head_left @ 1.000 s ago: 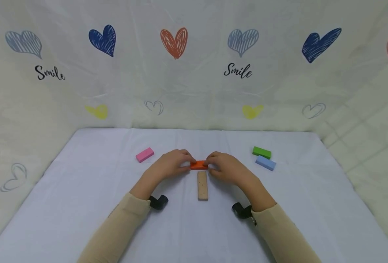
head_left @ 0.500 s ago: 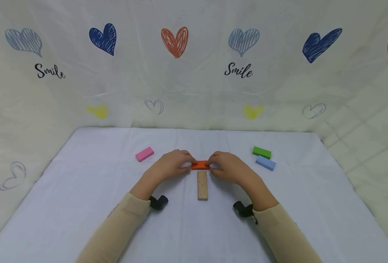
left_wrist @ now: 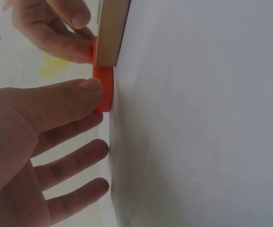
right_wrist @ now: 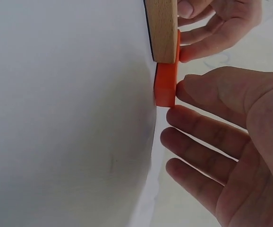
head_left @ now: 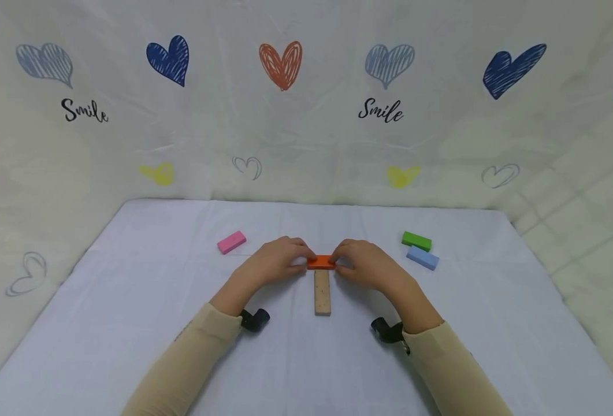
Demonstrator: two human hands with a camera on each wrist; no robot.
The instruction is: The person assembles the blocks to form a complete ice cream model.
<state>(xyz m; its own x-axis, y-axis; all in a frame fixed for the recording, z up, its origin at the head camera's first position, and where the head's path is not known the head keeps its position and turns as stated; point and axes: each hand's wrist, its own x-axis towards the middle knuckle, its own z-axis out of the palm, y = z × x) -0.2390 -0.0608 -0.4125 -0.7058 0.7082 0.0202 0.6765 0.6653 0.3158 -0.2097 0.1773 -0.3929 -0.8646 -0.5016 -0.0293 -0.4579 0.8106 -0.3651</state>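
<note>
The left hand (head_left: 281,261) and right hand (head_left: 362,263) each have a grip grasping one end of the orange block (head_left: 321,263) at the bench's (head_left: 296,370) middle. Fingertips cover its ends from above; the left index fingertip is hidden in the left wrist view. A wooden block (head_left: 322,293) points toward its near side; whether they touch is hard to tell. Both wrist views cut the wooden block off at the top. The blue block (head_left: 423,257) partly hides the green block (head_left: 416,241).
</note>
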